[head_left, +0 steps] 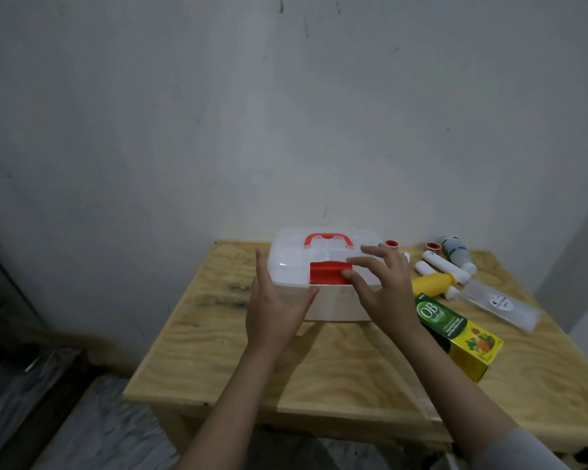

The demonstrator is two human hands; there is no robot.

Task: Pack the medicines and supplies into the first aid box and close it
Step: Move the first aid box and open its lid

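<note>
The white first aid box [296, 262], with a clear lid, red handle and red front latch [326, 274], stands shut at the back of the wooden table [319, 368]. My left hand [275, 307] rests against the box's front left corner, fingers apart. On the lid's right side lies my right hand [384, 286], its thumb touching the latch. To the right lie a green-yellow OB herbal carton [462, 337], a yellow bottle [431, 286], white tubes [445, 266], a clear bottle [499, 305], a grey-white bottle [457, 252] and two red-ringed tape rolls [432, 246].
A pale wall rises right behind the table. The table's left edge drops to a dark floor with a patterned mat [92, 432]. Bare wood lies in front of the box.
</note>
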